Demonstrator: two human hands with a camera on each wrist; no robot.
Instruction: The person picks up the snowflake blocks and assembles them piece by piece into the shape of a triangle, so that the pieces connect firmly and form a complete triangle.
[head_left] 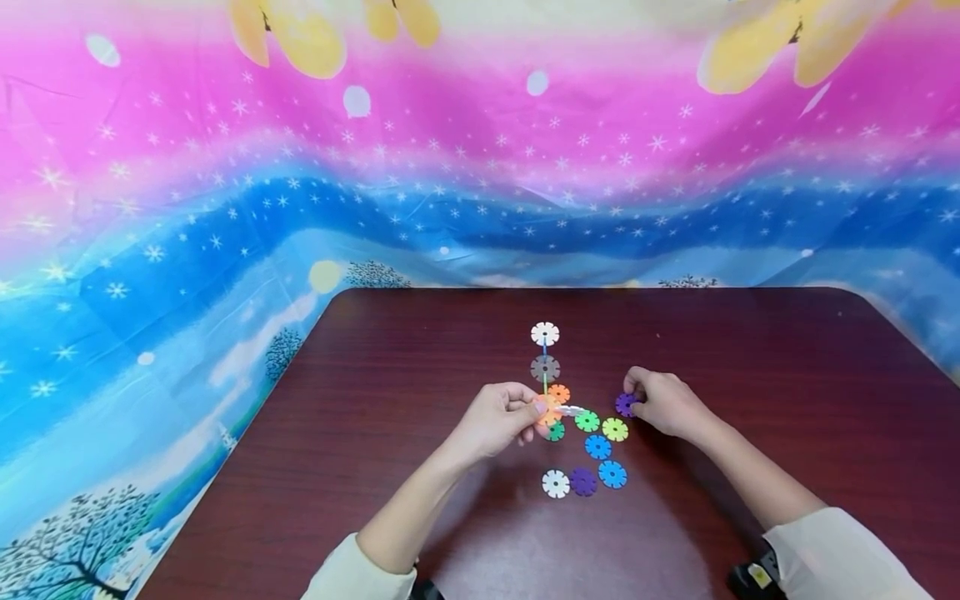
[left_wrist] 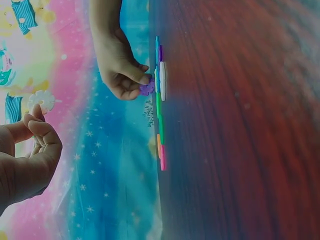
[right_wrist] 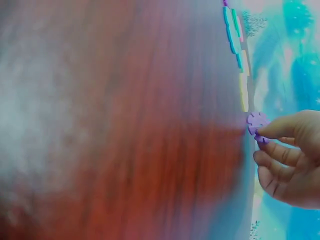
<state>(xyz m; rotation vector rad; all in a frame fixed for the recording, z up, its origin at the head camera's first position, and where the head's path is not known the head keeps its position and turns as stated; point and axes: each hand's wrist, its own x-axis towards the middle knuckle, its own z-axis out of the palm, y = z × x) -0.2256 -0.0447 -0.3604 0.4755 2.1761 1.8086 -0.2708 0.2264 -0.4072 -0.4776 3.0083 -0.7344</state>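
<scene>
My left hand [head_left: 495,421] pinches an orange notched building disc [head_left: 551,415] at the lower end of a joined chain. Up the chain stand a grey disc [head_left: 542,370] and a white disc [head_left: 545,327], with edge-on discs slotted between them. A white disc seen nearly edge-on [head_left: 573,411] lies just right of the orange one; whether it is joined cannot be told. To the right, my right hand [head_left: 667,402] holds a purple disc [head_left: 624,406] between thumb and fingers. That purple disc [right_wrist: 256,122] appears upright in the right wrist view, close to the tabletop.
Loose discs lie flat on the dark wooden table [head_left: 375,375]: green [head_left: 587,422], yellow-green [head_left: 615,430], blue [head_left: 597,447], purple [head_left: 582,482] and white [head_left: 556,484] among them. A patterned cloth [head_left: 480,200] hangs behind the table's far edge.
</scene>
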